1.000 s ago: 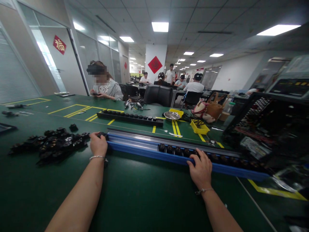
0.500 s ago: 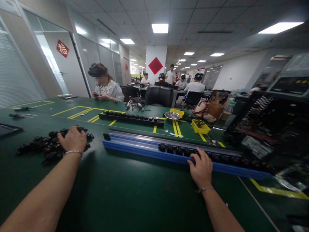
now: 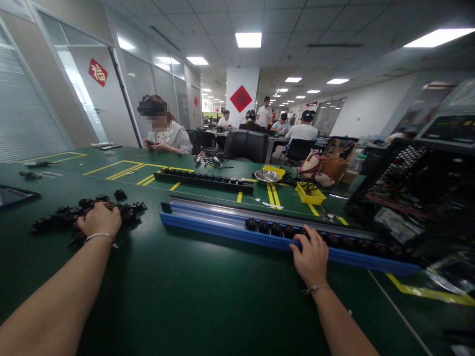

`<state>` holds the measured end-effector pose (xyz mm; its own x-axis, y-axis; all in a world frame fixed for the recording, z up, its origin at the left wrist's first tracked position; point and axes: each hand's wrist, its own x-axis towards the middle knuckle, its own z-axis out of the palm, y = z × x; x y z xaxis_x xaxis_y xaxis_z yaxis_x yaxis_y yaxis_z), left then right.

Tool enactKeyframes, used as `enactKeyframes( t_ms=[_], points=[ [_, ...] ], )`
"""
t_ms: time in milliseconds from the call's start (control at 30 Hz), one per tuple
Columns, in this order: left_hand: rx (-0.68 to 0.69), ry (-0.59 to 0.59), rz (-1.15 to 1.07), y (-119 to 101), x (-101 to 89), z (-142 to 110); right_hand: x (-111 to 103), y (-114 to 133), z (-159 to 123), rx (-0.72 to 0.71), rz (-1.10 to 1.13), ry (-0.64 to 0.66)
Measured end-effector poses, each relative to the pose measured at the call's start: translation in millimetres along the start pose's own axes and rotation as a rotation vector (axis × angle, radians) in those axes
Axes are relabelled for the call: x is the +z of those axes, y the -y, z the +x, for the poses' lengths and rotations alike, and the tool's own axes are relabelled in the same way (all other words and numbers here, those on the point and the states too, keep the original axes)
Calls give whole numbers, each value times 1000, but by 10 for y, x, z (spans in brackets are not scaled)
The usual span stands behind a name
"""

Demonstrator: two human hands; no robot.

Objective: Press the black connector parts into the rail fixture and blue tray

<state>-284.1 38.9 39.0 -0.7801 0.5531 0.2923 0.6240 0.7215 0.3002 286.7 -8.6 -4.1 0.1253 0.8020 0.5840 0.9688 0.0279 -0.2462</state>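
Note:
My left hand [image 3: 99, 220] lies palm down on a loose pile of small black parts [image 3: 61, 217] with metal-looking bits. Its fingers curl down into the pile, and what is under them is hidden. One black part [image 3: 119, 194] sits just beyond the pile. My right hand [image 3: 310, 252] grips the near wall of a long blue rail [image 3: 208, 231], thumb on the near side, fingers over the top edge. Round black parts [image 3: 275, 229] stand in a row inside the rail's right portion. The left stretch of the channel shows bare metal.
Farther back lies a black rail [image 3: 204, 180] holding similar parts. A metal bowl [image 3: 267, 176] and a yellow tray [image 3: 310, 194] stand behind the blue rail. An open black equipment case [image 3: 393, 198] rises at right. A person [image 3: 166, 128] sits across the table.
My left hand has moved left and nearer across the pile, uncovering a separate black part beyond it. My right hand stays on the blue rail. The view has shifted slightly.

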Motion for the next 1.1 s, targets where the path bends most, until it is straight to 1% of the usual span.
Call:
enactKeyframes(
  t_ms=[67,167,233,300,367,433,500,533,567,600,633,700,767,867,1033,1100],
  points=[
    [-3,-34,-29,5,3,-7,1,1,-1,-1,-1,0],
    [31,-171,-107,-81,-19,-73,3,1,0,-3,1,-8],
    [108,-271,-191,-230,-48,-189,6,1,1,-4,4,-16],
    [222,-309,-322,-454,-73,-381,7,0,2,-4,5,-14],
    [450,-267,-496,-730,-76,-649,6,-1,3,-4,5,-8],
    [595,-200,-531,-1026,-56,-983,2,-1,4,-4,6,-3],
    [756,-105,-546,-1307,-29,-1358,-1,-1,4,-4,8,2],
    [847,-44,-552,-1435,-18,-1550,-1,-2,4,-4,9,4],
    [960,64,-568,-1553,-12,-1738,0,-3,4,-4,9,6],
    [1037,149,-577,-1659,-10,-1916,3,-5,4,-4,8,5],
    [1068,209,-581,-1754,-11,-2078,7,-8,5,-5,7,1],
    [1079,305,-573,-1908,-19,-2344,17,-15,6,-8,4,-6],
    [1058,362,-556,-2014,-24,-2521,24,-21,6,-12,4,-9],
    [998,353,-523,-2085,-16,-2653,24,-19,5,-14,8,-16],
    [1016,308,-518,-2084,-2,-2723,12,2,5,-1,8,-21],
    [998,288,-516,-2083,-12,-2744,9,6,7,4,4,-13]
  ],
)
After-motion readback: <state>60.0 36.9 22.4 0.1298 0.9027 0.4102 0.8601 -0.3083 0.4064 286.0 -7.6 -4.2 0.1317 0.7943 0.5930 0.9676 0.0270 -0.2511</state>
